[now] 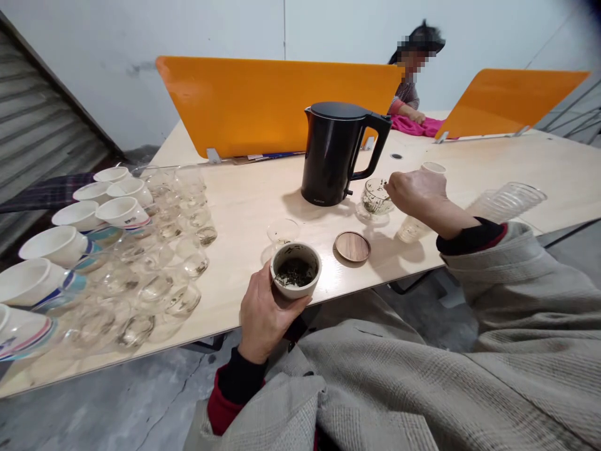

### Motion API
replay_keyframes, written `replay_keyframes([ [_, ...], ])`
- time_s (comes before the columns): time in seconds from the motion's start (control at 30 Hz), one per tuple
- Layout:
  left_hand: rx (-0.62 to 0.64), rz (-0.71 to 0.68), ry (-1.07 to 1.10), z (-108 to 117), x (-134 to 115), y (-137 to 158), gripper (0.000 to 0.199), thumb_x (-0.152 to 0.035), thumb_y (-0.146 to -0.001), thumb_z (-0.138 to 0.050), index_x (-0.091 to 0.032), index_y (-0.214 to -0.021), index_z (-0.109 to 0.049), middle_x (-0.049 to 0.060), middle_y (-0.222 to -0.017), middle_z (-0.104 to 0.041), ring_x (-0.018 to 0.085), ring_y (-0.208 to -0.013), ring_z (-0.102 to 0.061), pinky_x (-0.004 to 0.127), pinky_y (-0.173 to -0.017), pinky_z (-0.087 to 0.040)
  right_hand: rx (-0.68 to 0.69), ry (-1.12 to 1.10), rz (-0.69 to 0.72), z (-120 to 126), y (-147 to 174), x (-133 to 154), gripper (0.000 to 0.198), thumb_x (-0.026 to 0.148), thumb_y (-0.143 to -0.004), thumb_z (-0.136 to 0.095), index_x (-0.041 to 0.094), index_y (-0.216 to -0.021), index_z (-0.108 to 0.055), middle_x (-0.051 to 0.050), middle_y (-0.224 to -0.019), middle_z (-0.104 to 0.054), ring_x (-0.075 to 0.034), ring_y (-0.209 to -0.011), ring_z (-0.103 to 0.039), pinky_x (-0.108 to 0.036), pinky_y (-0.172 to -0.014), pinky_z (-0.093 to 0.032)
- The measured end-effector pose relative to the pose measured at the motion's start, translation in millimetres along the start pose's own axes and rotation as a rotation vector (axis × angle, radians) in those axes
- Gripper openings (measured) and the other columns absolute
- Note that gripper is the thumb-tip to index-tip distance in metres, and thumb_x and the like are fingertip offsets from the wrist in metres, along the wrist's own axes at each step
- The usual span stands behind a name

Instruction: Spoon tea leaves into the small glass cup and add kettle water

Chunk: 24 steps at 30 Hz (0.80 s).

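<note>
Clasping the pale round cup (297,292) of dark leaves (297,270) near the wooden table (244,207) edge, our left hand (265,310) should hold it level; farther right, our right hand (417,191) curls beside a clear glass cup (375,205), gripping what we cannot tell.

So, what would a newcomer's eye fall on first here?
Probably the black kettle, upright on the table before an orange divider. Next, the white cups massed at the left, then the small cup of dark leaves in the left hand, just below the picture's centre.
</note>
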<state>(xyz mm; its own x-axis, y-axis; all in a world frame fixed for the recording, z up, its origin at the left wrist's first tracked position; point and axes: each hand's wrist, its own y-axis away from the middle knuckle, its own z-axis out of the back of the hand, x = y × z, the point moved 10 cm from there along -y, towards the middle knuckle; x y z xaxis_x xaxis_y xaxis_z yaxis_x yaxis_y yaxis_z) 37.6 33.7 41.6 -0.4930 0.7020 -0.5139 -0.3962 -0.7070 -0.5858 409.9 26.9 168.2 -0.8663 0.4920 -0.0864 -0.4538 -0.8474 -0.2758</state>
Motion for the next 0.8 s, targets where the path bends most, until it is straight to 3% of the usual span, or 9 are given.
replay_keyframes([
  [0.1,0.003,0.001,-0.007,-1,1,0,0.088,-0.065,-0.084,-0.081,-0.02,-0.152,-0.046,0.014,-0.123,-0.072,0.035,-0.111,-0.072,0.05,-0.092,-0.063,-0.122,0.164,-0.039,26,27,6,0.034,0.035,-0.103,-0.05,0.013,-0.098,-0.076,-0.021,-0.095,-0.076,-0.033,-0.095,-0.068,-0.035,-0.068,-0.038],
  [0.2,0.012,-0.007,-0.007,-1,1,0,0.089,-0.066,-0.083,-0.081,-0.02,-0.152,-0.047,0.015,-0.125,-0.071,0.035,-0.113,-0.072,0.05,-0.094,-0.062,-0.242,0.056,0.12,40,63,33,0.04,0.042,-0.107,-0.048,0.014,-0.119,-0.074,-0.019,-0.111,-0.078,-0.034,-0.106,-0.067,-0.036,-0.071,-0.043],
  [0.27,0.021,-0.001,-0.006,-1,2,0,0.088,-0.065,-0.083,-0.081,-0.021,-0.151,-0.047,0.014,-0.125,-0.071,0.035,-0.113,-0.072,0.05,-0.094,-0.062,-0.203,-0.057,0.241,27,82,52,0.042,0.046,-0.108,-0.048,0.017,-0.126,-0.073,-0.017,-0.113,-0.078,-0.033,-0.106,-0.068,-0.037,-0.073,-0.046],
  [0.4,0.026,0.001,0.003,-1,1,-1,0.088,-0.068,-0.082,-0.081,-0.021,-0.149,-0.049,0.013,-0.122,-0.072,0.035,-0.111,-0.073,0.05,-0.093,-0.062,-0.019,-0.192,0.405,-31,104,80,0.045,0.047,-0.107,-0.051,0.018,-0.138,-0.067,-0.016,-0.132,-0.075,-0.034,-0.118,-0.067,-0.043,-0.09,-0.054],
  [0.53,0.019,-0.009,-0.003,-1,1,-1,0.087,-0.07,-0.082,-0.08,-0.02,-0.147,-0.051,0.013,-0.119,-0.073,0.035,-0.109,-0.073,0.049,-0.091,-0.063,0.063,-0.198,0.424,-72,107,86,0.052,0.051,-0.106,-0.052,0.015,-0.142,-0.063,-0.019,-0.147,-0.066,-0.038,-0.127,-0.064,-0.049,-0.101,-0.054],
  [0.63,0.009,-0.01,-0.005,0,1,-1,0.088,-0.07,-0.08,-0.082,-0.02,-0.146,-0.052,0.014,-0.12,-0.073,0.035,-0.11,-0.073,0.05,-0.092,-0.062,0.094,-0.222,0.418,-83,107,86,0.051,0.053,-0.106,-0.053,0.017,-0.141,-0.064,-0.019,-0.146,-0.066,-0.039,-0.124,-0.065,-0.05,-0.099,-0.055],
  [0.8,0.011,-0.002,-0.009,-3,5,-1,0.087,-0.069,-0.077,-0.085,-0.02,-0.143,-0.055,0.015,-0.123,-0.073,0.036,-0.114,-0.072,0.052,-0.097,-0.061,0.088,-0.298,0.446,-82,110,88,0.053,0.052,-0.103,-0.056,0.016,-0.141,-0.064,-0.021,-0.141,-0.067,-0.039,-0.122,-0.064,-0.051,-0.1,-0.055],
])
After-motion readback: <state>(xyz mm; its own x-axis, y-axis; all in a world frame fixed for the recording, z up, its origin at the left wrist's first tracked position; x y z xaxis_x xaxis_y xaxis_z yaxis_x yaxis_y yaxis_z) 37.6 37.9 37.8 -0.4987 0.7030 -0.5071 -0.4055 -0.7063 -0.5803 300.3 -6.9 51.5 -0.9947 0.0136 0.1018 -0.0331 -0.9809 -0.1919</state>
